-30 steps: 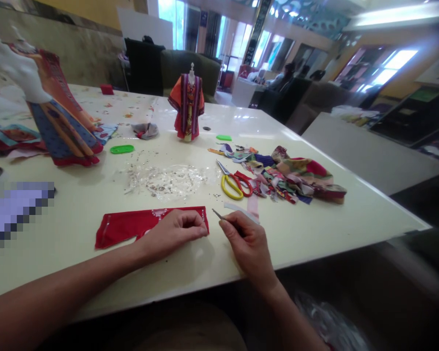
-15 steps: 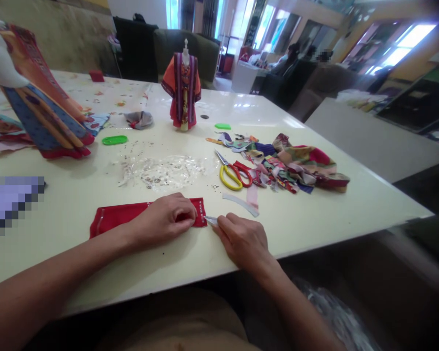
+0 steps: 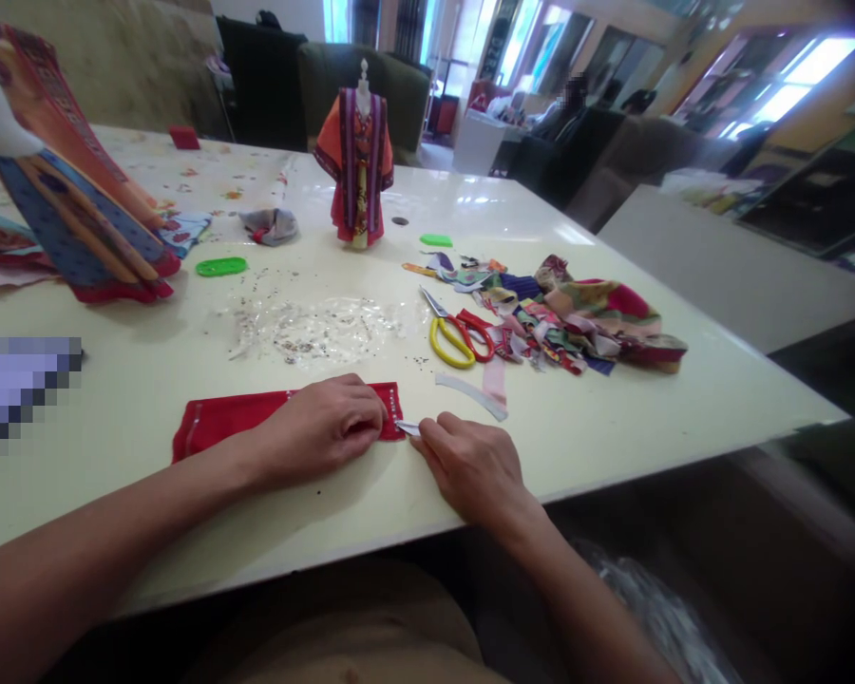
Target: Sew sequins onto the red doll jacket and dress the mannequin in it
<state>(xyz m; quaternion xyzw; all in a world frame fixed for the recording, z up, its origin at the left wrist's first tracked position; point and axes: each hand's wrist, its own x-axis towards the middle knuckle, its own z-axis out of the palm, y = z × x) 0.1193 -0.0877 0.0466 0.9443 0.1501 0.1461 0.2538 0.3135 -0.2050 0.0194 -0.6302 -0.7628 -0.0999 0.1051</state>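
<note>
Red cloth (image 3: 232,418) lies flat near the front edge of the pale surface (image 3: 584,446) in the head view, its middle covered by the left hand (image 3: 328,418). The left forearm slants in low from the lower left corner, back of the hand up, fingers curled and thumb tucked close to them; whether they pinch the fabric cannot be told. From the lower right, the other forearm angles up and inward, and the right hand (image 3: 474,465), knuckles up, is clamped on tweezers (image 3: 408,428) between thumb and fingers. Their tips point left, meeting the cloth's right end beside a row of small studs (image 3: 393,404). The two hands are apart, with the tweezers between them. Scissors (image 3: 452,342) lie beyond, next to a heap of fabric scraps (image 3: 541,323).
</note>
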